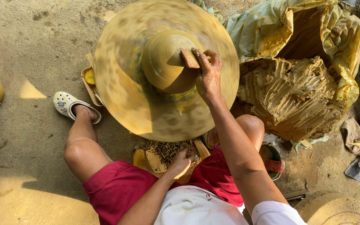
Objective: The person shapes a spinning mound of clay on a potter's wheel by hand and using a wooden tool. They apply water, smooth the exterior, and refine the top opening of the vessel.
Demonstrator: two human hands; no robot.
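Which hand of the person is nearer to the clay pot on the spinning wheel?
Right. The right hand presses a small flat tool against the clay pot. The left hand is low, near the lap, over a tray of clay scraps, below the wheel.

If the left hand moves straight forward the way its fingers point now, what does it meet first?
Probably the pile of clay shavings right at the fingertips of the left hand, under the near edge of the spinning wheel; depth is unclear.
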